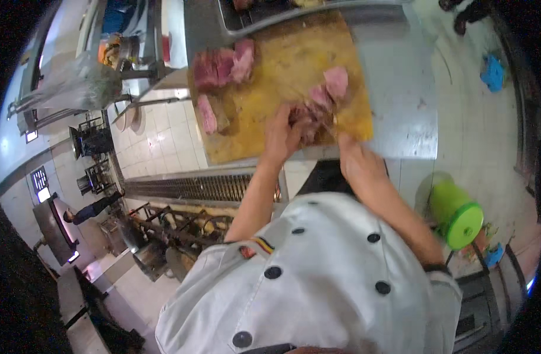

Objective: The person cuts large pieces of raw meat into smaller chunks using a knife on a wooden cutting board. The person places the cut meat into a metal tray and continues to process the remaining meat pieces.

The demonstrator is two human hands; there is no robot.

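Note:
My left hand (282,133) presses its fingers onto a piece of raw meat (309,128) near the front edge of a yellowed cutting board (274,57). Close by on the right, my right hand (363,163) is closed around a knife (328,125); its blade is blurred and lies against the meat, the handle hidden in the fist. Cut pink slices (336,83) lie just beyond the blade. Larger chunks of red meat (217,67) rest at the board's far left, and a smaller piece with a pale side (207,115) sits below them.
The board lies on a stainless steel table (401,106). A metal tray (288,20) holding food stands at its far edge. A green lidded bin (457,214) is on the floor at right. A floor drain grate (199,188) runs at left; another person (95,208) stands far off.

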